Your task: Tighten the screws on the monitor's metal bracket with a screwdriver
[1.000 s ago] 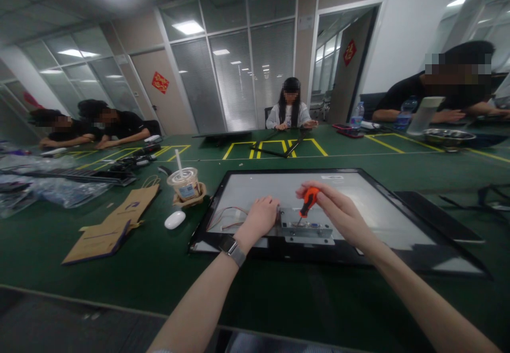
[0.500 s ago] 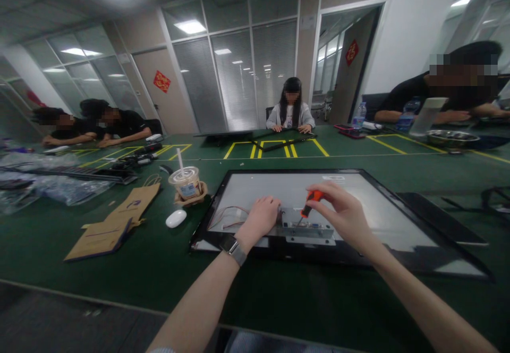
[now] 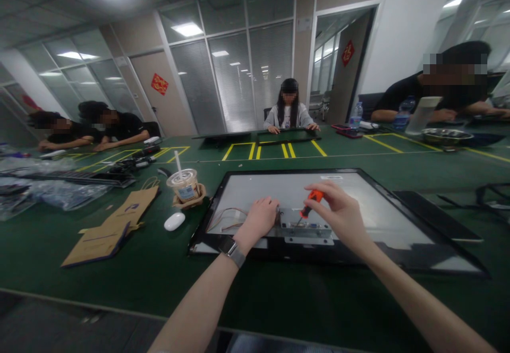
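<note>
My right hand (image 3: 341, 212) is closed around the orange and black handle of a screwdriver (image 3: 315, 199). The screwdriver leans, its shaft pointing down at a silver metal bracket (image 3: 306, 240) with connector ports along it. At the bracket's left end rests my left hand (image 3: 261, 217), a watch on its wrist. Its fingers are curled against that end, the fingertips partly hidden. Beneath both hands lies a flat display panel (image 3: 255, 183) with a grey back and black border. Thin wires (image 3: 225, 217) run over the panel left of my left hand.
Left of the panel are a white mouse (image 3: 174, 221), an iced drink cup (image 3: 184, 184) in a cardboard holder and a flattened paper bag (image 3: 115, 225). A dark flat slab (image 3: 436, 215) lies to the right. Several people sit around the green table (image 3: 159, 284).
Both hands hold nearly the same pose, with the screwdriver still at the bracket. The view shifts slightly. Across the table, a person's hands have spread and the black frame there has turned.
</note>
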`<state>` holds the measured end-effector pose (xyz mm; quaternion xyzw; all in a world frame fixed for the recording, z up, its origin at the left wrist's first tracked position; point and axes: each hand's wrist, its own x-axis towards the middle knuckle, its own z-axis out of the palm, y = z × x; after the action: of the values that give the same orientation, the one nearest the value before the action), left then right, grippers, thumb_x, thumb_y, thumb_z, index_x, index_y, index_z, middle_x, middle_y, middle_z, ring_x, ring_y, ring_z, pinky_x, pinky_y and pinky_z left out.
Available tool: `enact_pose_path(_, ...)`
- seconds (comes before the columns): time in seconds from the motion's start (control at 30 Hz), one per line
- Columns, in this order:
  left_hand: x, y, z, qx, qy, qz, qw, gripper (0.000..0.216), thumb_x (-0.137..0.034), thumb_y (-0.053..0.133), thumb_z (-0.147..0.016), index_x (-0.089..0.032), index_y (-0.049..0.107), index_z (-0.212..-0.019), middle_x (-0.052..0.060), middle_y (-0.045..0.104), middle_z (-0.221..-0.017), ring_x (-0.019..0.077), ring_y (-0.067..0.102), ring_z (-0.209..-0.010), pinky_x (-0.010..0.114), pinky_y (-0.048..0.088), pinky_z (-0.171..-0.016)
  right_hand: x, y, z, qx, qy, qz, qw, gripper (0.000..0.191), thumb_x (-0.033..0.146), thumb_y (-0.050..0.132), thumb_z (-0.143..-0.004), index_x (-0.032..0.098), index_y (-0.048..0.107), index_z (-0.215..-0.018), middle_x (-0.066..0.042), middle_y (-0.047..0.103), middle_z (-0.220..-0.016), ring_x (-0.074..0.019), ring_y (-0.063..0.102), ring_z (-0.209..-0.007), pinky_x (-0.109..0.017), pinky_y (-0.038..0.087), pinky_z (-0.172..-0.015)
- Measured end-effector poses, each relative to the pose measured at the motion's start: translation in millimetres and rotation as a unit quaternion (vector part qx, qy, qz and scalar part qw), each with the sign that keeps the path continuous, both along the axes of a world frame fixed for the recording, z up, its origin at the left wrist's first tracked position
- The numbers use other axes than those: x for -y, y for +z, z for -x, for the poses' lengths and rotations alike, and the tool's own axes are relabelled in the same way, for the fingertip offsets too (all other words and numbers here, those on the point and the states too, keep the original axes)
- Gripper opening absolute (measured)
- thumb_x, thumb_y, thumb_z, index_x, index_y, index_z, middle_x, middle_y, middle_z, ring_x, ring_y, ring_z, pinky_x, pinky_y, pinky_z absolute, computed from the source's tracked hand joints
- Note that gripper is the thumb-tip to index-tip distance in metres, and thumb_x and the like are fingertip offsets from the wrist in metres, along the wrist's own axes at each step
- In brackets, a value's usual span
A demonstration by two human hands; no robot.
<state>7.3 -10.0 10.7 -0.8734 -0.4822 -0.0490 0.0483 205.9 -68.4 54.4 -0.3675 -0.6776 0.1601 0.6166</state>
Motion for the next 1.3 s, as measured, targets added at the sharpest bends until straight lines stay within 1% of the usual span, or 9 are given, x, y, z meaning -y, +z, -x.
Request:
enact_pose_path(0.1, 1, 1.4, -1, -0.005, 0.003, 0.001, 1.0, 0.027, -0.014, 0.037, -0.097, -0.018, 0.057, -0.115, 0.008, 0.062, -0.109, 0.0227, 0.059, -0.1, 0.037, 0.046, -0.088, 4, 1.7, 1, 0.041, -0.011, -0.025, 0.999, 0.016, 0.026, 0.064, -0.087, 0.023, 0.073, -0.1, -0.006, 0.064, -0.091, -0.0214, 0.065, -0.086, -0.038, 0.054, -0.079)
enact_pose_path(0.23, 1, 2.2, -1, -0.006, 0.003, 0.001, 1.0, 0.027, -0.015, 0.037, -0.098, -0.018, 0.058, -0.113, 0.009, 0.062, -0.108, 0.0223, 0.059, -0.099, 0.036, 0.046, -0.088, 8, 2.0, 1, 0.072, 0.03, -0.027, 0.997, 0.032, 0.021, 0.045, -0.097, 0.025, 0.064, -0.122, -0.009, 0.069, -0.108, -0.0214, 0.067, -0.099, -0.038, 0.054, -0.084)
enact_pose_path(0.3, 0, 2.1, -1, -0.01, 0.005, 0.004, 1.0, 0.027, -0.015, 0.037, -0.098, -0.018, 0.058, -0.114, 0.009, 0.062, -0.109, 0.0218, 0.06, -0.099, 0.035, 0.046, -0.088, 9, 1.9, 3, 0.073, 0.029, -0.039, 0.996, 0.033, 0.02, 0.048, -0.095, 0.025, 0.064, -0.123, -0.008, 0.071, -0.104, -0.0212, 0.068, -0.096, -0.037, 0.054, -0.083)
enact_pose_path(0.47, 0, 0.5, -1, -0.007, 0.007, -0.002, 1.0, 0.025, -0.015, 0.037, -0.098, -0.018, 0.058, -0.111, 0.008, 0.062, -0.109, 0.0214, 0.059, -0.1, 0.034, 0.045, -0.089, 9, 3.5, 5, 0.077, -0.038, -0.08, 0.993, 0.019, 0.021, 0.067, -0.086, 0.024, 0.073, -0.103, -0.005, 0.065, -0.086, -0.0203, 0.065, -0.081, -0.035, 0.054, -0.074)
enact_pose_path(0.67, -1, -0.5, 0, -0.002, 0.002, -0.002, 1.0, 0.026, -0.017, 0.036, -0.098, -0.018, 0.058, -0.111, 0.008, 0.062, -0.107, 0.0219, 0.059, -0.099, 0.035, 0.046, -0.087, 9, 5.3, 0, 0.069, 0.032, -0.032, 0.997, 0.033, 0.02, 0.048, -0.096, 0.026, 0.067, -0.123, -0.008, 0.071, -0.105, -0.0217, 0.068, -0.098, -0.037, 0.055, -0.083)
enact_pose_path(0.73, -1, 0.3, 0, 0.001, 0.001, 0.003, 1.0, 0.026, -0.017, 0.035, -0.098, -0.018, 0.058, -0.111, 0.008, 0.062, -0.108, 0.0214, 0.059, -0.1, 0.035, 0.046, -0.088, 8, 5.5, -1, 0.063, 0.048, -0.013, 0.997, 0.035, 0.021, 0.049, -0.095, 0.027, 0.065, -0.126, -0.007, 0.072, -0.102, -0.0211, 0.069, -0.094, -0.037, 0.055, -0.081)
enact_pose_path(0.9, 0, 2.9, -1, 0.001, 0.007, 0.013, 1.0, 0.027, -0.016, 0.036, -0.098, -0.018, 0.058, -0.113, 0.009, 0.062, -0.11, 0.0211, 0.058, -0.102, 0.035, 0.045, -0.09, 5, 6.7, -2, 0.056, -0.019, -0.044, 0.997, 0.022, 0.025, 0.069, -0.084, 0.027, 0.076, -0.105, -0.003, 0.065, -0.08, -0.02, 0.064, -0.076, -0.036, 0.053, -0.073)
enact_pose_path(1.1, 0, 2.7, -1, 0.004, 0.0, 0.012, 1.0, 0.028, -0.016, 0.034, -0.099, -0.018, 0.059, -0.112, 0.009, 0.062, -0.109, 0.0215, 0.059, -0.101, 0.035, 0.045, -0.09, 7, 7.9, -3, 0.053, 0.048, -0.001, 0.997, 0.031, 0.028, 0.051, -0.095, 0.028, 0.069, -0.12, -0.007, 0.068, -0.1, -0.0216, 0.066, -0.091, -0.038, 0.054, -0.079)
enact_pose_path(1.3, -1, 0.1, 0, 0.001, 0.004, 0.005, 1.0, 0.028, -0.014, 0.036, -0.098, -0.018, 0.058, -0.115, 0.009, 0.062, -0.109, 0.0215, 0.059, -0.102, 0.034, 0.045, -0.089, 2, 3.8, -6, 0.053, -0.018, -0.011, 0.998, 0.018, 0.032, 0.067, -0.086, 0.025, 0.076, -0.1, -0.005, 0.066, -0.085, -0.0223, 0.065, -0.081, -0.038, 0.053, -0.075)
